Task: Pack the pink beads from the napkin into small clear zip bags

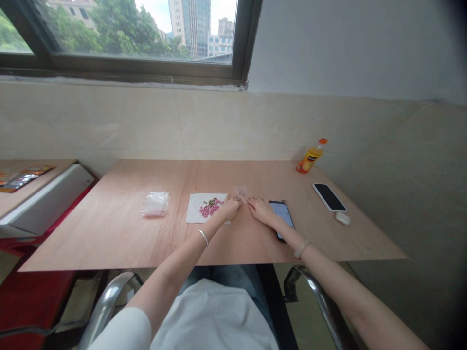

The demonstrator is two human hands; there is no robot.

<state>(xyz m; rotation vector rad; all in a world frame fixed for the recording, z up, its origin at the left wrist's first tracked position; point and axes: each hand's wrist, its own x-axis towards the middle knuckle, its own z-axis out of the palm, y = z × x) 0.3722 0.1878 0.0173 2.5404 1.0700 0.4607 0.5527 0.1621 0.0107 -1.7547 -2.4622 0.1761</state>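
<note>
Beads spread on a sheet on the desk, bags laid to its left, a phone placed to its right, a bottle set behind a second phone farther right

Small clear plastic bag, crinkled, see-through, near middle of tabletop; lower part mostly hidden. Close by on left, white sheet, lying flat, right side partly covered. On sheet, loose single heap: small rounded pink pieces, many, scattered close together; fewer dark green pieces along heap's far edge.
</note>
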